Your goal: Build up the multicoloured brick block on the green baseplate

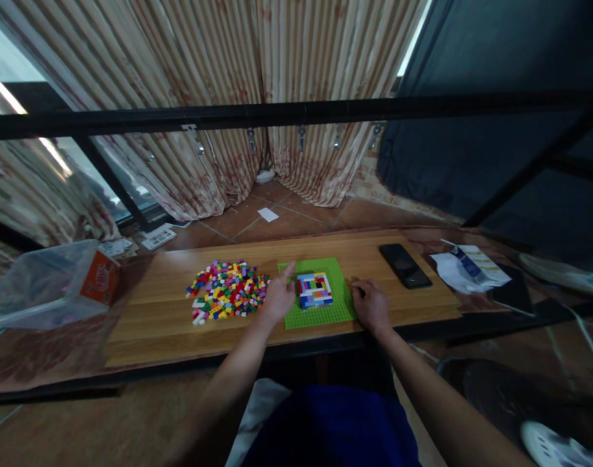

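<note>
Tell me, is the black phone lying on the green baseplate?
No, the black phone lies on the wooden table, to the right of the green baseplate and apart from it.

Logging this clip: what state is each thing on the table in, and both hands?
Brick structure: part built, hollow middle, on the baseplate.
Green baseplate: flat on the table.
Loose bricks: heaped left of it.
Phone: screen dark, lying flat.
Left hand: open, on baseplate's left edge.
Right hand: resting at baseplate's right edge, empty.

- Green baseplate (320, 311): flat, between both grips, touching each.
- Multicoloured brick frame (314, 290): small, square, hollow-centred, standing on it just right of the left grip (278, 297).
- Loose bricks (226, 289): heaped left of it.
</note>
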`<action>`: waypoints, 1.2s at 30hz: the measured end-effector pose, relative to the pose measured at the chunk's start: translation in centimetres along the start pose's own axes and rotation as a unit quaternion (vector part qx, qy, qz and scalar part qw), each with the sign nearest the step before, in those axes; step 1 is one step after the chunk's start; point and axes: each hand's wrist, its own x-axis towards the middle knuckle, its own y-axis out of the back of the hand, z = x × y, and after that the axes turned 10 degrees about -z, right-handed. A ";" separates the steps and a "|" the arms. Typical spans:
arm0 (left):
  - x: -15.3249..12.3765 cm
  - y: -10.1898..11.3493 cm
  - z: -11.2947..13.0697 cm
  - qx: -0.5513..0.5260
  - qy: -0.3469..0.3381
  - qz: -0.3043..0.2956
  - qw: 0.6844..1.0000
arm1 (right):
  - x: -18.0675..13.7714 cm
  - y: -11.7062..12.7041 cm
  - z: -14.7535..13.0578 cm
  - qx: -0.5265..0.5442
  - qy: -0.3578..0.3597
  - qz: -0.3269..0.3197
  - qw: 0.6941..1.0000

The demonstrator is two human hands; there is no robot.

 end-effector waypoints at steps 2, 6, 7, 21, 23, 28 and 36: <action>-1.8 0.6 -1.1 -0.045 -0.013 0.046 0.998 | 0.0 0.0 0.1 0.001 0.003 0.000 1.000; -6.5 2.2 -3.6 -0.115 -0.004 0.118 0.986 | -0.1 -0.1 0.3 -0.002 -0.001 -0.002 1.000; -7.6 2.6 -4.1 -0.126 0.009 0.129 0.984 | -0.2 -0.1 0.4 -0.005 -0.004 -0.001 1.000; -14.0 6.2 -7.9 -0.039 0.169 0.280 0.944 | -0.4 0.3 0.8 -0.057 0.012 -0.012 0.998; -14.5 7.0 -8.3 0.005 0.188 0.305 0.934 | -0.5 0.3 0.8 -0.063 0.010 -0.018 0.998; -15.1 8.2 -8.7 0.094 0.220 0.297 0.924 | -0.5 0.4 1.0 -0.081 0.015 -0.016 0.997; -13.6 8.2 -8.7 0.162 0.193 0.247 0.936 | -0.4 0.4 0.8 -0.088 0.007 -0.013 0.996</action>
